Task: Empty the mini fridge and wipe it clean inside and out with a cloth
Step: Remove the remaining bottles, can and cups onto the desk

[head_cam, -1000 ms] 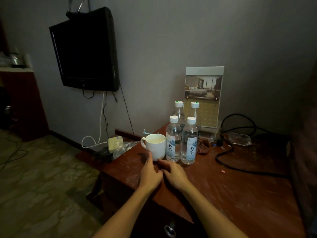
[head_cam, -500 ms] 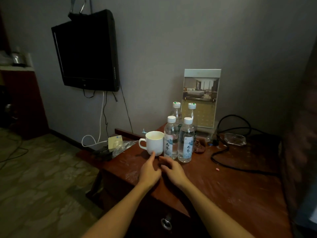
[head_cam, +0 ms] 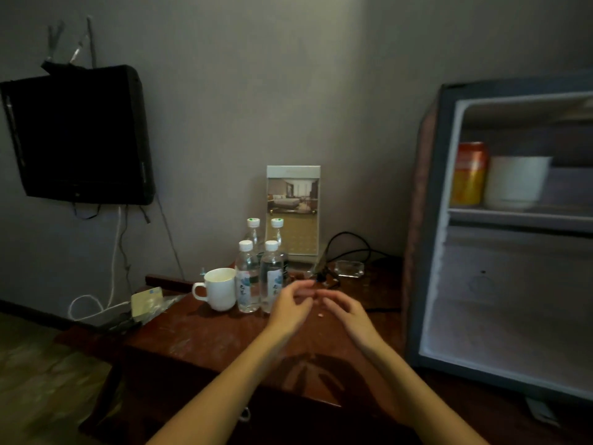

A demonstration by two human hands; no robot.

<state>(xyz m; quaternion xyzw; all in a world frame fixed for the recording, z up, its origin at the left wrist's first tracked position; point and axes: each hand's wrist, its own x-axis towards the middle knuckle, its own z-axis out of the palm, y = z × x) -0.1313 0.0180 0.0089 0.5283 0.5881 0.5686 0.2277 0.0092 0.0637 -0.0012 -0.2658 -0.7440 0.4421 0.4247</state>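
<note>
The mini fridge (head_cam: 423, 226) stands open at the right on the wooden table (head_cam: 199, 335). On its upper shelf stand an orange can (head_cam: 469, 173) and a white cup (head_cam: 515, 184); the lower compartment looks bare. On the table stand a white mug (head_cam: 220, 288) and several water bottles (head_cam: 247, 277). My left hand (head_cam: 288, 308) and my right hand (head_cam: 348, 311) hover above the table, right of the bottles, fingers loosely curled and holding nothing. Both are blurred.
A framed picture card (head_cam: 293, 208) leans on the wall behind the bottles. Black cables (head_cam: 349, 248) and a glass ashtray (head_cam: 349, 268) lie beside the fridge. A black TV (head_cam: 77, 136) hangs on the left wall, with white cable (head_cam: 93, 303) below.
My hands lifted off the table near the mug and moved right. The view swung right, bringing the open fridge into sight.
</note>
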